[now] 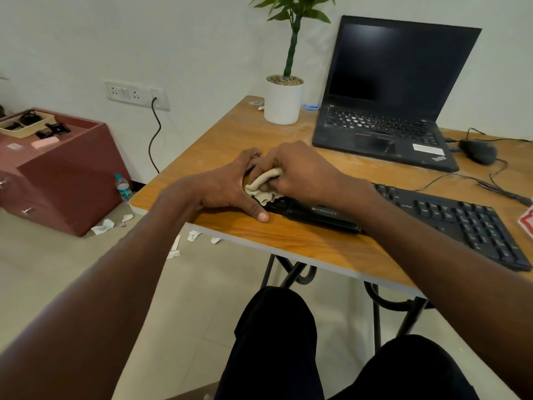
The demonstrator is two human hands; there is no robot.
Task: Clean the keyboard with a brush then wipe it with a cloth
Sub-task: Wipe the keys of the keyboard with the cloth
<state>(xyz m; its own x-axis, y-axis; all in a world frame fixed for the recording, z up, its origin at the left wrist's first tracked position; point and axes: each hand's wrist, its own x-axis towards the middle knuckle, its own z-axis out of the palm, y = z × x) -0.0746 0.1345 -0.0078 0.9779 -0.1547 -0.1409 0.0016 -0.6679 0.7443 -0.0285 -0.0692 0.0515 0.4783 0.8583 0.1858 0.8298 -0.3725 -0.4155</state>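
My right hand [300, 171] pinches the bunched cloth [264, 186] on the keyboard's [432, 217] left end; my left hand [227, 186] lies spread, bracing that end on the bench [288, 241]. The cloth looks soft and light, the keyboard stiff; I'd grip the wad's middle.

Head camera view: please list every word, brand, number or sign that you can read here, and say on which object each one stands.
"ZEBRONICS": white, on the front edge of the black keyboard.
"ThinkPad": on the palm rest corner of the laptop, small and only just readable.
Key legends on both keyboards: too small to read.
White sticker on the laptop palm rest: blurred.
Water bottle label on the floor: blurred.
Red and white item at the right edge: unreadable.
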